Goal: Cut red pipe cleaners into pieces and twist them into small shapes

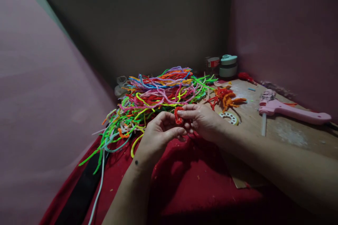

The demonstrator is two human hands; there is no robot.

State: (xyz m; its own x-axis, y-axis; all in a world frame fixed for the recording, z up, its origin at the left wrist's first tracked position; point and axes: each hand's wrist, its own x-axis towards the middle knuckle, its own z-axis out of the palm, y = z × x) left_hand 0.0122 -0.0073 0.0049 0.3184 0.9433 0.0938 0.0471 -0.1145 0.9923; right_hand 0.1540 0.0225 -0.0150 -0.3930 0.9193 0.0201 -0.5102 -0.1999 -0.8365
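A red pipe cleaner (179, 116), bent into a small loop, is held up between my two hands over the red cloth. My right hand (203, 121) pinches it from the right with thumb and forefinger. From the left, my left hand (161, 132) closes its fingertips around the loop's lower side; the exact grip there is partly hidden. Just behind my hands lies a large heap of pipe cleaners (158, 95) in many colours. Red and orange bent pieces (228, 98) lie to the right of the heap.
On the brown board (282, 144) at right rest a pink glue gun (295, 110) with a glue stick and a roll of tape (229, 116). A lidded container (228, 66) stands at the back. A white cord (99, 190) hangs at front left on the red cloth (182, 182).
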